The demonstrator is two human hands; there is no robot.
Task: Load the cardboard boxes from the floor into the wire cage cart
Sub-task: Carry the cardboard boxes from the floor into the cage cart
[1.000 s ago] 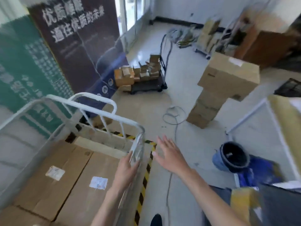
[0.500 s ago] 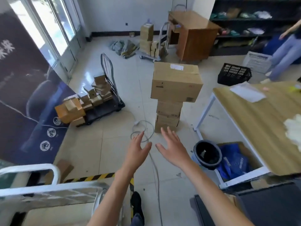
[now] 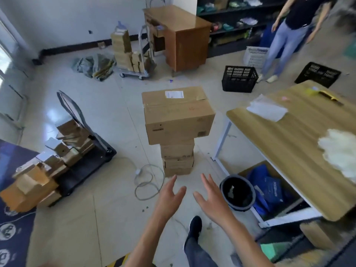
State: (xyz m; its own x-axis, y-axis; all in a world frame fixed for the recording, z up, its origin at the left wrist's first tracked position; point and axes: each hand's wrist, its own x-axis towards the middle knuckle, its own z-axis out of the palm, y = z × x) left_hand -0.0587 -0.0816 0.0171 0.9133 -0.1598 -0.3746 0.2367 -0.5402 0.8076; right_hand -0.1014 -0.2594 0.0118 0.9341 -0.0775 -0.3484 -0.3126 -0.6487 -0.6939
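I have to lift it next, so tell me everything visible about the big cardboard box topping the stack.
The top box is plain brown cardboard, closed, taped along its top seam, with a white label near the far edge and small dark print on its near face. It sits upright on smaller boxes, overhanging them on both sides. Nothing else touches it; the left hand and right hand are open, short of it.

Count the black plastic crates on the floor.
2. The left crate stands just right of the brown desk; the right crate lies beyond the wooden table. Others could be hidden behind that table.
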